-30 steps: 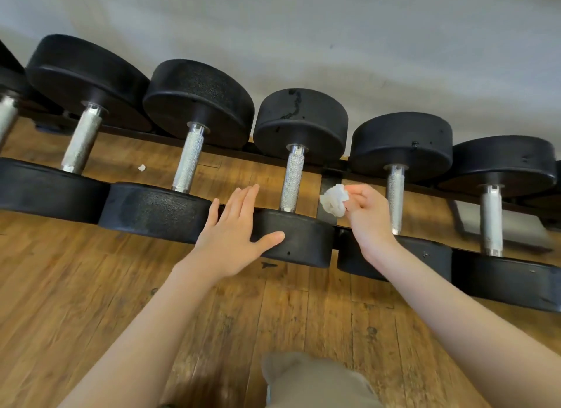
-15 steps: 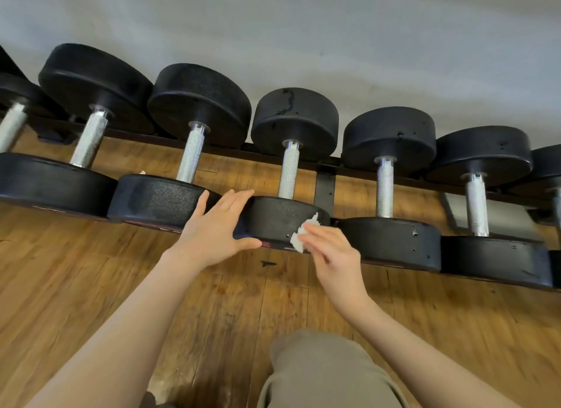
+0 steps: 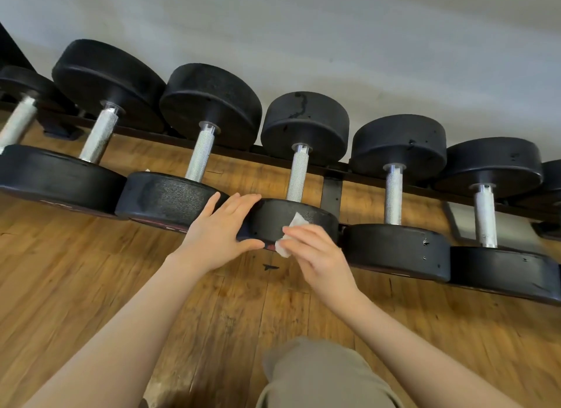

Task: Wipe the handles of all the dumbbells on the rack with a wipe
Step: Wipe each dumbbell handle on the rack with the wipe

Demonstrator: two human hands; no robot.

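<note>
A: What's changed? The left hand (image 3: pixel 220 231) lies flat, fingers straight, on the near head of the middle dumbbell (image 3: pixel 293 221), as before

B: The right hand (image 3: pixel 315 252), pinching the wipe (image 3: pixel 288 236), has dropped from beside the handle (image 3: pixel 297 177) to that head's front; the handle looks unwiped yet

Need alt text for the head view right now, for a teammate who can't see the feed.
The right hand pinches a white wipe against the near head of the middle dumbbell, while the left hand rests flat on it. A row of black dumbbells with silver handles sits on a rack above a wooden floor.
</note>
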